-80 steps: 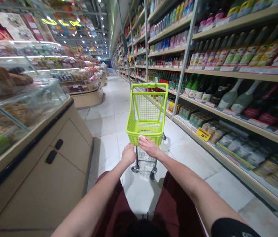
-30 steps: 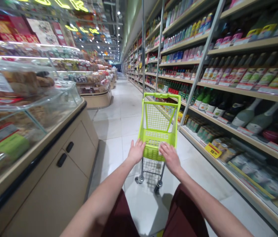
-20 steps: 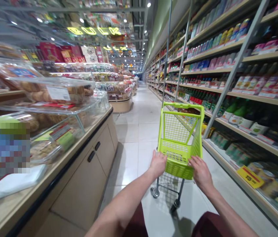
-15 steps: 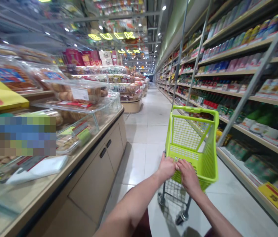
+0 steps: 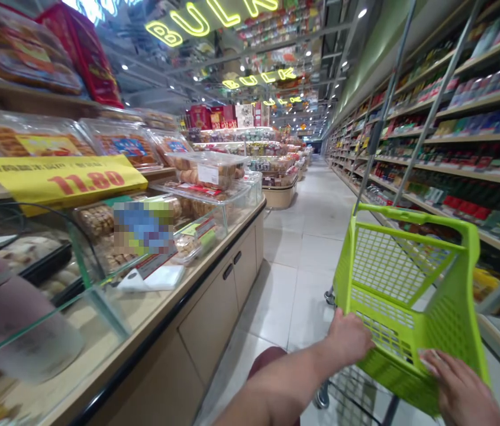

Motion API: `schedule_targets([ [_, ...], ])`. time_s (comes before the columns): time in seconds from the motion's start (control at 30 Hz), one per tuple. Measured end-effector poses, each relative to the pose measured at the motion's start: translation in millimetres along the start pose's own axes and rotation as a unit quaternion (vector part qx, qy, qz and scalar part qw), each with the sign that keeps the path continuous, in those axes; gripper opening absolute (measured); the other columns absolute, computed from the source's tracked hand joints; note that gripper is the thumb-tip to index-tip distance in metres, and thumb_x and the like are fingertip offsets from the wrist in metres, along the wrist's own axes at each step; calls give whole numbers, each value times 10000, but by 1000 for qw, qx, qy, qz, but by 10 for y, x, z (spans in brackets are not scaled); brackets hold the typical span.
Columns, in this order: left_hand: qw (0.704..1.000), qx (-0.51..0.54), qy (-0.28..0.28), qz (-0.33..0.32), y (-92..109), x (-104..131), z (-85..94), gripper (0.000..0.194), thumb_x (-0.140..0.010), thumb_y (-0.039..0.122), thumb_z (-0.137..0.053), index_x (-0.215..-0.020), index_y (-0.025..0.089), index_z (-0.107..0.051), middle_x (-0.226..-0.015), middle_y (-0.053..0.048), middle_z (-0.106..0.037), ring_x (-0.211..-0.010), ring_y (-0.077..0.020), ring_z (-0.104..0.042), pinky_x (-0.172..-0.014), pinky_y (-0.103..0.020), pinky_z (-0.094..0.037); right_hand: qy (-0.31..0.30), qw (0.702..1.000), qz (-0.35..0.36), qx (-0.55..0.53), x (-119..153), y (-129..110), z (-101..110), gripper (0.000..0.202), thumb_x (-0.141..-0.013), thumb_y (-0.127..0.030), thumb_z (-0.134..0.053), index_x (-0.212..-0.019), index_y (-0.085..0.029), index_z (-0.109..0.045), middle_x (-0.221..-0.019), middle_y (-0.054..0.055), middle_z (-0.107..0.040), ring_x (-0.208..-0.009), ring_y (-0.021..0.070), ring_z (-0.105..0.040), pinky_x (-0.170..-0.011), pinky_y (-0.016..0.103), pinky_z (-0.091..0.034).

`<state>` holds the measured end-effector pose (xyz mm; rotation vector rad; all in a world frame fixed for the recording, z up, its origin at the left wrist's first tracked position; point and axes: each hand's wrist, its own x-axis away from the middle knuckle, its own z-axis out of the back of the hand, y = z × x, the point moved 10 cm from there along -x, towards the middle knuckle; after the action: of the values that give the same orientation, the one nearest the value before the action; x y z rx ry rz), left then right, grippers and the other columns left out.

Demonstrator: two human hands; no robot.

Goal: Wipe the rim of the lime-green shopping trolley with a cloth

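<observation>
A lime-green plastic shopping cart (image 5: 413,378) stands before me on the right, its basket showing a mesh back panel and slotted floor. My left hand (image 5: 351,338) is closed around the near left edge of the basket. At the near right edge, my right hand (image 5: 465,387) has its fingers bent over the rim, partly cut off by the frame. Something pale shows at its fingertips, too small to make out. No goods are visible on the basket floor.
On the left runs a display counter (image 5: 214,296) with packed baked goods, a yellow price sign (image 5: 76,177) and a pink bottle (image 5: 19,313). Stocked shelves (image 5: 493,136) line the right side. A tiled aisle floor (image 5: 316,248) stretches ahead between them.
My hands have moved apart along the basket edge, the right one further right. The cart appears lower right and larger in view. The pink bottle and more of the counter have come into view.
</observation>
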<state>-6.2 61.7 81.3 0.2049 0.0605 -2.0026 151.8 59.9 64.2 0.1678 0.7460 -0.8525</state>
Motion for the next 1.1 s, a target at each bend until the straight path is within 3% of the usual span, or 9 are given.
schedule_targets([
  [0.1,1000,0,9,9,66,-10,31,329,-838,377,-369,-795,169,-621,-793,-68,-589,-847,-221,-505,-755,-443,-342,13,998,27,46,-215,-367,-192,407,-700,-182,-365,-1081,-167,-508,-1098,116,-538,-1028,290,-491,-900,451,-389],
  [0.23,1000,7,-8,26,143,-17,84,275,-819,346,-402,-841,170,-612,-839,-69,-606,-863,-215,-513,-790,-439,-354,5,998,41,54,-324,-653,-287,386,-713,-133,-349,-1036,-193,-553,-1128,76,-535,-1109,263,-441,-897,429,-399],
  [0.3,999,12,-20,29,156,15,102,278,-819,350,-400,-822,168,-611,-831,-66,-610,-872,-212,-516,-827,-450,-349,-12,997,24,69,-270,-556,-213,365,-728,-137,-362,-1017,-208,-572,-1141,67,-534,-1114,259,-437,-877,424,-408],
  [0.4,1000,19,6,15,134,94,152,254,-827,335,-395,-869,172,-585,-849,-47,-609,-906,-192,-513,-939,-483,-271,-5,993,-40,109,-118,-190,80,328,-749,-156,-377,-996,-215,-584,-1137,67,-534,-1099,261,-444,-860,428,-410],
  [0.53,997,17,46,-64,189,167,124,189,-840,272,-389,-896,189,-550,-898,-25,-606,-967,-172,-497,-1015,-503,-148,34,985,-104,133,34,137,440,338,-747,-136,-374,-1007,-209,-578,-1171,78,-505,-1120,258,-424,-866,442,-406],
  [0.7,995,0,42,-86,337,108,41,190,-834,195,-384,-795,182,-569,-750,-12,-629,-840,-157,-533,-1008,-480,-176,41,991,-108,73,-57,-152,328,370,-726,-64,-348,-966,-188,-600,-1133,88,-534,-1129,234,-416,-897,451,-401],
  [0.87,996,-4,30,-85,620,54,-19,205,-822,176,-397,-891,186,-590,-776,-21,-650,-832,-168,-545,-1003,-469,-208,-3,998,-63,14,-111,-565,123,456,-665,-12,-354,-1001,-199,-597,-1187,73,-510,-1184,231,-369,-911,446,-389],
  [1.0,995,2,29,-95,827,90,-19,214,-836,204,-377,-892,187,-583,-770,-26,-646,-837,-175,-549,-1016,-465,-202,2,996,-90,19,25,-396,315,415,-668,-31,-360,-948,-215,-606,-1173,67,-513,-1143,236,-407,-895,477,-367],
  [1.1,991,28,39,-124,829,72,135,261,-812,349,-449,-997,193,-547,-940,-47,-630,-990,-197,-507,-1028,-487,-172,12,993,-116,34,158,-131,502,405,-665,-41,-355,-941,-211,-597,-1153,72,-516,-1105,225,-438,-884,471,-360],
])
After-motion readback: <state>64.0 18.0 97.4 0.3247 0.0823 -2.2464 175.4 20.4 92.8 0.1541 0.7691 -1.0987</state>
